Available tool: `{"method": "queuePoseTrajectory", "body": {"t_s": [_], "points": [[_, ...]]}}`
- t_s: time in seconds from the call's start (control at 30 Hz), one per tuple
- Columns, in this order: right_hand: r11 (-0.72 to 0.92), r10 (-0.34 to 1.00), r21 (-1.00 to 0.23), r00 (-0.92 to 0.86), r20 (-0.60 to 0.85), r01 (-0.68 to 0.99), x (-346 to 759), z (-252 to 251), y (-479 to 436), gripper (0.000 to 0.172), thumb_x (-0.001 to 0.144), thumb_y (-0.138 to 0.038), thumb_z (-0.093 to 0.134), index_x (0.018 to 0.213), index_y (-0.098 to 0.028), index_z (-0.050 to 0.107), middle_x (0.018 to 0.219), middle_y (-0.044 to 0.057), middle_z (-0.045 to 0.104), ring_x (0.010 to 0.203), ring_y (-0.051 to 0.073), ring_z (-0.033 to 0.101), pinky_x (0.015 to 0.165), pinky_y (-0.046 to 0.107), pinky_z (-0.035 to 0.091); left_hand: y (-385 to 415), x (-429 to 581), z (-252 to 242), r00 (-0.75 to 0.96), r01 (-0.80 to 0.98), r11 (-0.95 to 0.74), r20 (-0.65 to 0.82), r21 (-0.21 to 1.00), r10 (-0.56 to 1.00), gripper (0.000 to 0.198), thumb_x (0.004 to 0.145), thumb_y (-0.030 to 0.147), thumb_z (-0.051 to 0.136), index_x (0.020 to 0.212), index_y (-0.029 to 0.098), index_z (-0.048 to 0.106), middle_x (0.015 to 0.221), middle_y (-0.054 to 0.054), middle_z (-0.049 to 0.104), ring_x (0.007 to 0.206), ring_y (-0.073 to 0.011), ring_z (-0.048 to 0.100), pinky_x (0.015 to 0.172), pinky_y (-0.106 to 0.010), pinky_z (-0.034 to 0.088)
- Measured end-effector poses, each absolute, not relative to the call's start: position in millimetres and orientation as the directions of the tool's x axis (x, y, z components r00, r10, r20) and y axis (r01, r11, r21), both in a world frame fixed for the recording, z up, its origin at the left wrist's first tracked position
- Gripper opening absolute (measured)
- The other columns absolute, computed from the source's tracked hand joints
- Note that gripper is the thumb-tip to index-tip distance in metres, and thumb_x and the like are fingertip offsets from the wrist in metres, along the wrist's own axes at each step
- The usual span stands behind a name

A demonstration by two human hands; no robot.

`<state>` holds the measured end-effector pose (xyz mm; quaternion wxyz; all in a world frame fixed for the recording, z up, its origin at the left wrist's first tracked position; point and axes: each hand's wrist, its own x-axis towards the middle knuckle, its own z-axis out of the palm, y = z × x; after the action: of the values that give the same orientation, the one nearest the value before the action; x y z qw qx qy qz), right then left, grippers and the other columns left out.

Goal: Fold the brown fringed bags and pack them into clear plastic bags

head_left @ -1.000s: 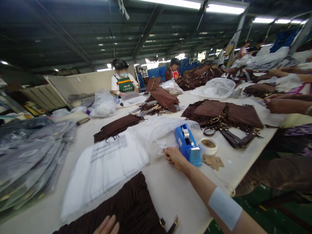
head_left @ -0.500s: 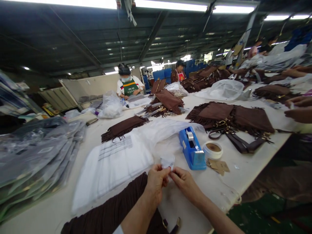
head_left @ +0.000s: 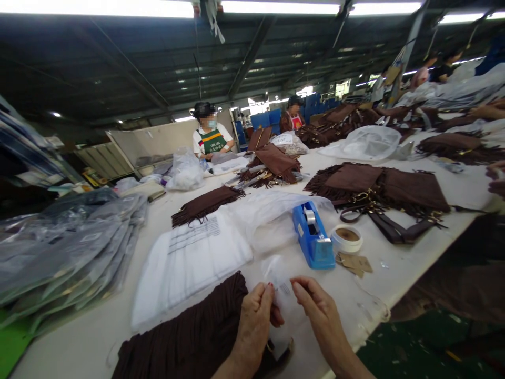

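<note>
Between my two hands is a small clear plastic bag (head_left: 281,281) with faint print. My left hand (head_left: 254,321) pinches its left side between thumb and fingers. At the bag's right edge, the bent fingers of my right hand (head_left: 321,310) are closed; the exact contact is hard to make out. Below and left of my left hand lies a dark brown fringed bag (head_left: 185,331), partly hidden by my wrist. A strap end with a metal piece (head_left: 286,355) shows between my forearms.
A blue tape dispenser (head_left: 315,237), a tape roll (head_left: 347,239) and brown card tags (head_left: 355,262) sit ahead right. White printed plastic bags (head_left: 193,263) lie ahead left, grey bagged goods (head_left: 79,252) far left. Brown fringed bags (head_left: 414,192) lie beyond. A co-worker (head_left: 211,138) stands across the table (head_left: 410,268).
My hands have moved slightly down and apart, with the small plastic bag now spread between them. The view has shifted a little, showing more of the brown fringed bag.
</note>
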<state>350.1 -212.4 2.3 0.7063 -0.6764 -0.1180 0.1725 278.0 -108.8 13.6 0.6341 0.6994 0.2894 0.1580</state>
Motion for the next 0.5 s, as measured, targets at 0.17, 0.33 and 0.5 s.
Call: {"method": "queuePoseTrajectory", "body": {"t_s": [0.17, 0.33, 0.5], "points": [[0.092, 0.447, -0.961, 0.873, -0.194, -0.260, 341, 4, -209, 0.035, 0.059, -0.051, 0.070, 0.058, -0.019, 0.056, 0.051, -0.005, 0.043, 0.051, 0.009, 0.036, 0.050, 0.024, 0.031, -117, 265, 9, 0.829, 0.216, -0.143, -0.104, 0.966, 0.550, 0.046, 0.078, 0.062, 0.043, 0.057, 0.021, 0.046, 0.044, -0.001, 0.054, 0.042, -0.0110, 0.048, 0.046, -0.023, 0.038], [0.250, 0.380, -0.913, 0.900, -0.213, -0.321, 339, 6, -212, 0.037, 0.059, -0.053, 0.070, 0.061, -0.020, 0.052, 0.052, -0.007, 0.038, 0.048, 0.008, 0.029, 0.045, 0.023, 0.026, -118, 261, 9, 0.781, 0.233, -0.032, -0.167, 0.972, 0.601, 0.046, 0.075, 0.063, 0.047, 0.059, 0.020, 0.048, 0.042, 0.000, 0.053, 0.038, -0.0103, 0.046, 0.042, -0.021, 0.035], [0.355, 0.364, -0.862, 0.903, -0.229, -0.361, 349, 3, -223, 0.036, 0.061, -0.054, 0.069, 0.069, -0.021, 0.055, 0.049, -0.006, 0.046, 0.045, 0.008, 0.036, 0.040, 0.021, 0.025, -107, 270, 15, 0.667, 0.168, 0.205, -0.264, 0.964, 0.696, 0.043, 0.065, 0.059, 0.060, 0.060, 0.017, 0.050, 0.038, 0.003, 0.051, 0.035, -0.0075, 0.043, 0.039, -0.018, 0.031]]}}
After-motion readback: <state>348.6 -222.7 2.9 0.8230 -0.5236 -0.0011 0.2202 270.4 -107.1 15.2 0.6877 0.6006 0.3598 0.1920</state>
